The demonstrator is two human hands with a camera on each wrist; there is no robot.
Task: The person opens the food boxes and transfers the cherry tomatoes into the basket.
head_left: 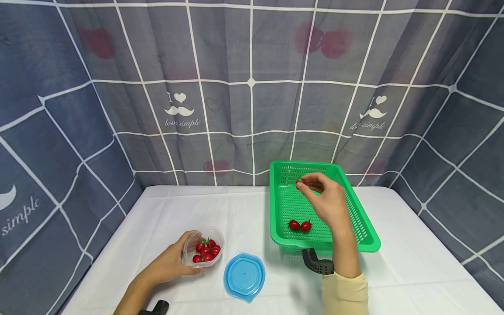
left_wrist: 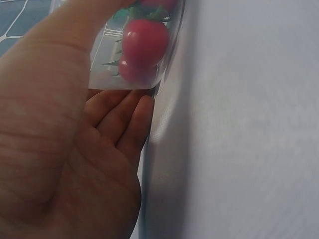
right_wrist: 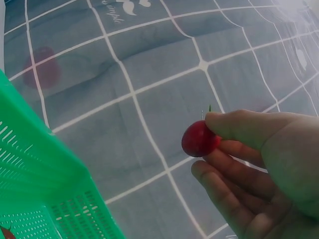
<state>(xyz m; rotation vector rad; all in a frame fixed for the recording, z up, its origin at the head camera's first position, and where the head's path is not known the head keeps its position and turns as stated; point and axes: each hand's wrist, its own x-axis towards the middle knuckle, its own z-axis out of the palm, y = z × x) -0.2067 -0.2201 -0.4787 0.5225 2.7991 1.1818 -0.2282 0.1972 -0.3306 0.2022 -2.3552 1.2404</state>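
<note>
Sitting pinched at tip of right grip point(head_left: 327, 199), body protruding: red tomato point(right_wrist: 196, 140).

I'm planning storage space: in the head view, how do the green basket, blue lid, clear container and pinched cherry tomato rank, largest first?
1. Green basket
2. Blue lid and clear container: too alike to rank.
3. Cherry tomato, partly covered by the right hand.
</note>
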